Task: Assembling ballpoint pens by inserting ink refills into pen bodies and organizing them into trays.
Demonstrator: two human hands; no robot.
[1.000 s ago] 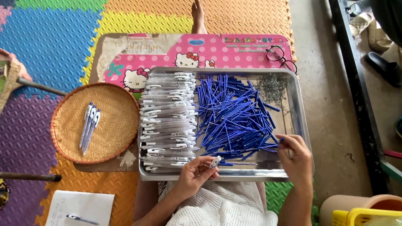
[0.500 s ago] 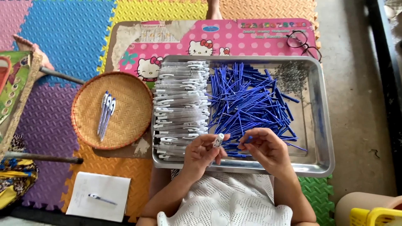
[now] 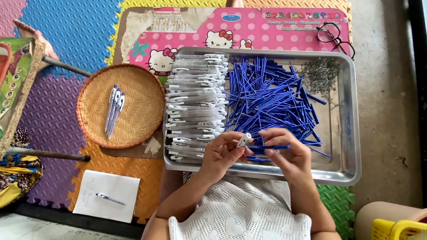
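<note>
Low in the frame's centre, your left hand [image 3: 222,153] pinches a clear pen barrel [image 3: 243,140], its open end facing right. Your right hand [image 3: 284,153] grips a blue refill [image 3: 267,147] lying level, tip toward the barrel. Behind lies the metal tray [image 3: 349,133].

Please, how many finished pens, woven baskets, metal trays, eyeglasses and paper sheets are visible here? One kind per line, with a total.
Finished pens in the woven basket: 3
Finished pen on the paper sheet: 1
Woven basket: 1
Metal tray: 1
Eyeglasses: 1
Paper sheet: 1
Total: 8
</note>
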